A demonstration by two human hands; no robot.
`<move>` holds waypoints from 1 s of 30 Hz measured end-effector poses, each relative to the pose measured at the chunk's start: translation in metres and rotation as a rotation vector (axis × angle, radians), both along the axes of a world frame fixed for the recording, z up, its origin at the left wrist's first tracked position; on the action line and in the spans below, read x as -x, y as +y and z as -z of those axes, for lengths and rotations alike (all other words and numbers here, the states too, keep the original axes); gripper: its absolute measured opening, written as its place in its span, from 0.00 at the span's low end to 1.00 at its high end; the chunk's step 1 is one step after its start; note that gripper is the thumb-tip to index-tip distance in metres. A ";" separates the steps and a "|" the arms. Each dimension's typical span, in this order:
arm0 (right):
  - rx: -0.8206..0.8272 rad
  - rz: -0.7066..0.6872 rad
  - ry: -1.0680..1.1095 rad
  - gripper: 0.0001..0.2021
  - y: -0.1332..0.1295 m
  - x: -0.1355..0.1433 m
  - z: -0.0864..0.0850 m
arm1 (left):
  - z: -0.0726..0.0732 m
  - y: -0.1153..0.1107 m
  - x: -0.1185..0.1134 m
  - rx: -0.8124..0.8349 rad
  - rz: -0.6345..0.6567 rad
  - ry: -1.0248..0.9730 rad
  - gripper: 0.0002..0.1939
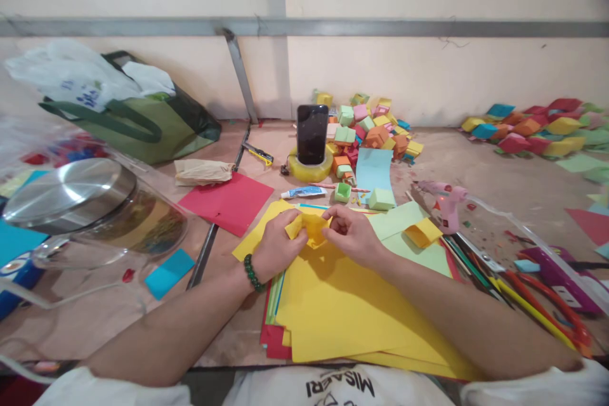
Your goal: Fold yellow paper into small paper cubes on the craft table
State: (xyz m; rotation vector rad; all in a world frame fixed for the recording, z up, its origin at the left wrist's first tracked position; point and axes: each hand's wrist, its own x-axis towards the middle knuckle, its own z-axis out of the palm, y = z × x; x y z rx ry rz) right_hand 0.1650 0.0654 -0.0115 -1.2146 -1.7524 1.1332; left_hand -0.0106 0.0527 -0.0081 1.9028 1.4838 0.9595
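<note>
Both hands meet over a stack of coloured paper with yellow sheets on top. Between them is a small folded yellow paper piece, open at the top. My left hand, with a green bead bracelet at the wrist, pinches its left side between thumb and fingers. My right hand has its fingers curled at the piece's right edge, thumb and fingertip touching it. Just beyond the hands sit a small green paper box and a light green one. A yellow folded box lies right of my right hand.
A phone stands in a tape roll, beside piled paper boxes. At right are a pink glue gun, orange-handled scissors and a purple power strip. A glass jug and green bag stand left.
</note>
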 end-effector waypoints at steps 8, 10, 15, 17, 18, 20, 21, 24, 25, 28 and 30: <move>-0.077 -0.037 -0.014 0.06 -0.007 0.003 0.001 | 0.007 0.000 0.000 -0.029 0.070 -0.014 0.13; -0.133 -0.049 -0.057 0.06 -0.009 0.003 0.000 | 0.008 -0.001 -0.001 -0.034 0.089 -0.020 0.13; -0.155 -0.065 -0.123 0.05 -0.010 0.004 -0.002 | 0.008 -0.003 -0.003 -0.049 0.120 -0.051 0.12; -0.148 -0.059 -0.116 0.05 -0.010 0.004 -0.002 | 0.006 -0.005 -0.003 -0.053 0.128 -0.046 0.11; -0.146 -0.057 -0.112 0.04 -0.009 0.005 -0.002 | 0.005 -0.006 -0.003 -0.059 0.139 -0.041 0.10; -0.144 -0.055 -0.110 0.04 -0.009 0.005 -0.001 | 0.004 -0.007 -0.003 -0.079 0.162 -0.022 0.08; -0.144 -0.054 -0.111 0.03 -0.008 0.005 -0.001 | 0.004 -0.008 -0.004 -0.090 0.167 -0.013 0.06; -0.149 -0.063 -0.091 0.03 -0.008 0.006 0.001 | 0.005 -0.008 -0.005 -0.106 0.151 -0.010 0.04; -0.149 -0.080 -0.074 0.03 -0.008 0.006 0.002 | 0.006 -0.008 -0.006 -0.111 0.146 -0.028 0.04; -0.157 -0.151 -0.004 0.03 -0.007 0.004 0.006 | 0.006 -0.005 -0.005 -0.135 0.140 -0.111 0.06; -0.192 -0.142 0.045 0.04 -0.006 0.002 0.008 | 0.005 -0.004 -0.002 -0.173 0.125 -0.179 0.06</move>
